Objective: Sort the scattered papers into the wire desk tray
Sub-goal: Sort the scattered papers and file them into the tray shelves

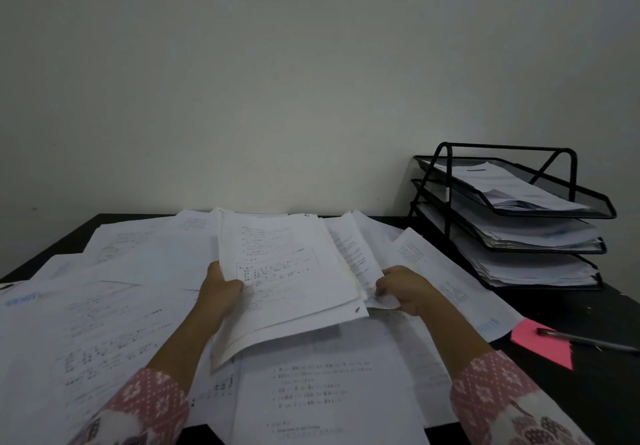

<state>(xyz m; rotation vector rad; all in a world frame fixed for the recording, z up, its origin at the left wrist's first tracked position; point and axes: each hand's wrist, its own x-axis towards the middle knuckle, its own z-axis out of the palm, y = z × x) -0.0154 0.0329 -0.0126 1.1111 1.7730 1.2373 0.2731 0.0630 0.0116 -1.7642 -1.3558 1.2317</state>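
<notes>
Paper stack (287, 271) held between left hand (220, 288) and right hand (403, 288).

A plain, pale wall (277, 73) filled the upper half of the view, unmarked except for a few faint specks, and shaded darker toward its upper corners. The light was dim and even, brightest at the wall's middle. Against the wall stood a black table (568, 309), its far edge meeting the wall's foot. The table's dark top showed at the far left corner and along the right edge.
</notes>
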